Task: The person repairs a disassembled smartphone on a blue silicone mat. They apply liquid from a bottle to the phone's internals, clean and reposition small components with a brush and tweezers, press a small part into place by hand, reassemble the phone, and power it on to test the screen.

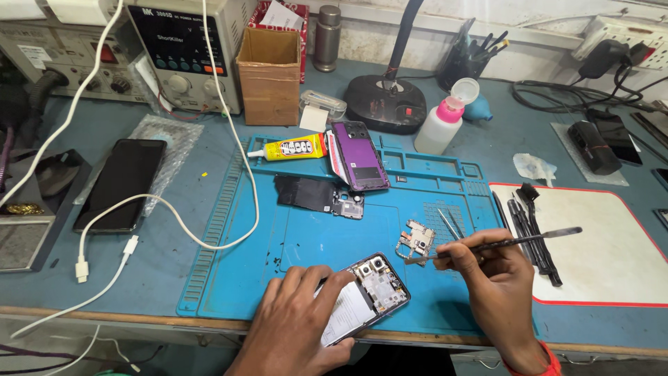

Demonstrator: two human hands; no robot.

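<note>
My left hand (296,317) lies flat on an opened phone (372,289) at the front of the blue repair mat (306,230), covering its lower half; the camera modules and board show at its upper end. My right hand (497,278) grips a thin dark metal spudger (515,241) like a pen, its tip pointing left toward a small loose circuit board (416,242) lying on the mat. Silver tweezers (451,223) lie just behind that board.
A purple back cover (358,154), a dark inner frame (316,195) and a yellow glue tube (292,147) lie on the mat's far part. Left: a black phone (120,182) and a white cable (174,216). Right: a white pad (598,244) with black tools, and a pink-capped bottle (440,122).
</note>
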